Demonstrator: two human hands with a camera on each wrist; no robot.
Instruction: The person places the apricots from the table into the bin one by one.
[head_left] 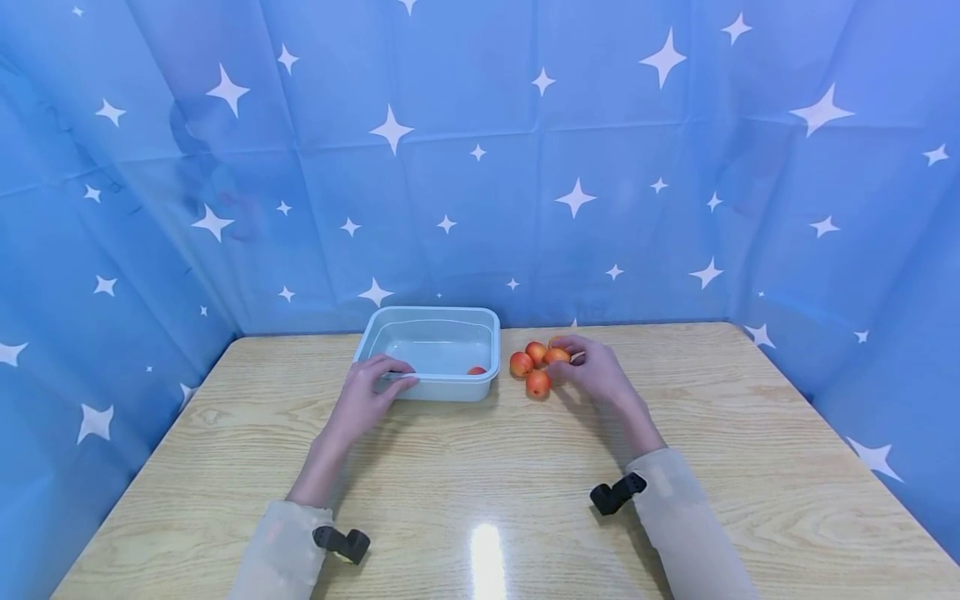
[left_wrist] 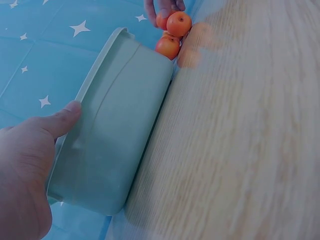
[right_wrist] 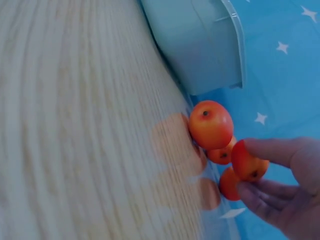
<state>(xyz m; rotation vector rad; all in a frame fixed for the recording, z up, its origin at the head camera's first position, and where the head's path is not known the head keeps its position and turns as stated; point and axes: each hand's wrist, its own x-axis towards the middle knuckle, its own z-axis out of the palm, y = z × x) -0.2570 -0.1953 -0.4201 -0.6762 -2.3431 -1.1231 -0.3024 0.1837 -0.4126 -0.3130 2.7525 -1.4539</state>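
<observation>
A pale blue-green plastic bin (head_left: 450, 389) stands at the back of the table, a red-orange apple (head_left: 477, 371) visible inside at its right front corner. My left hand (head_left: 369, 396) grips the bin's near rim toward the left; in the left wrist view its thumb (left_wrist: 67, 117) lies on the rim and the other fingers are hidden. Right of the bin, my right hand (head_left: 597, 372) pinches a small red-orange apple (right_wrist: 248, 162) between thumb and fingers. Several similar apples cluster beside it, including a front one (head_left: 537, 383) and a left one (head_left: 521, 364).
The wood-grain table (head_left: 450, 483) reaches back to a blue curtain (head_left: 480, 167) with white stars. Black wrist cameras sit on both forearms, one on the left sleeve (head_left: 277, 546) and one on the right. A bright light reflection (head_left: 487, 558) shows near the front.
</observation>
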